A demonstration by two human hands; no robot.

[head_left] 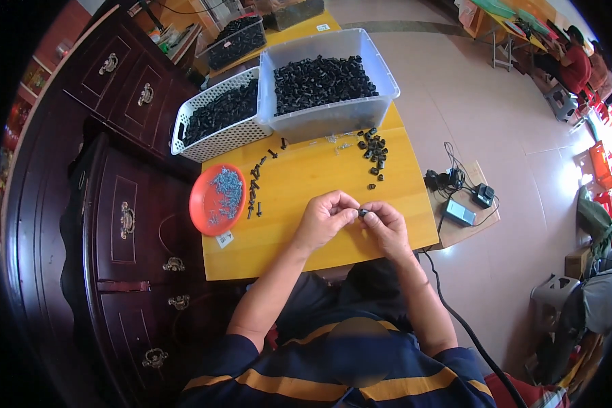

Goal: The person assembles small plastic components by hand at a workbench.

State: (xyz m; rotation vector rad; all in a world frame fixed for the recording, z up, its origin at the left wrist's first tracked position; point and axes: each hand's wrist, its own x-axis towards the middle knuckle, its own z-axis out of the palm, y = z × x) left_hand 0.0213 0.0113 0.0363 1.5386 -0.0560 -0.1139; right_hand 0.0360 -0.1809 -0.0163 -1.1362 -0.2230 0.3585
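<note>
My right hand [385, 228] pinches a small black plastic part [363, 212] between thumb and fingertips, above the yellow table. Close against it, my left hand [328, 219] has its thumb and forefinger pressed together; whatever they grip is too small to make out. Beyond my hands lies a loose group of short black caps [374, 148]. Several black stemmed pieces [253, 185] form a rough line on the left of the table. Beside them a red-orange plate [204, 197] holds a heap of small silvery screws [228, 194].
A clear plastic bin [330, 115] and a white perforated basket [228, 132], both full of black parts, stand at the table's [299, 178] far side. Dark wooden drawers [126, 217] border the left. Right of the table, a grey box-shaped device [460, 212] sits among cables. People sit far right.
</note>
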